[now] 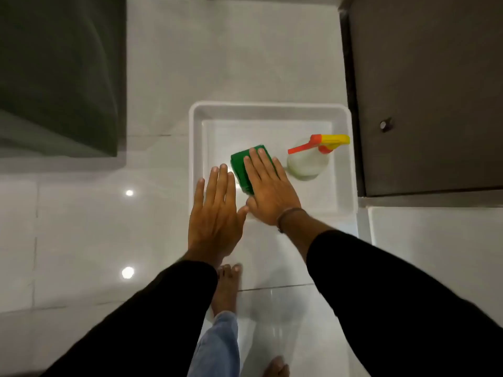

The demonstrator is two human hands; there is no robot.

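Observation:
A white plastic tray (272, 110) sits on the glossy white tiled floor. Inside it lie a green scrub sponge (241, 164) and a clear spray bottle (307, 164) with an orange and yellow trigger head. My right hand (269, 191) hovers flat with straight fingers over the sponge and hides part of it; whether it touches the sponge is unclear. My left hand (216, 210) is spread flat beside it, over the tray's left rim, holding nothing. Both arms wear black sleeves.
A dark cabinet door (424, 91) with a small knob stands right of the tray. A dark grey block (60, 72) fills the upper left. My bare feet (227, 289) stand on the tiles below the hands.

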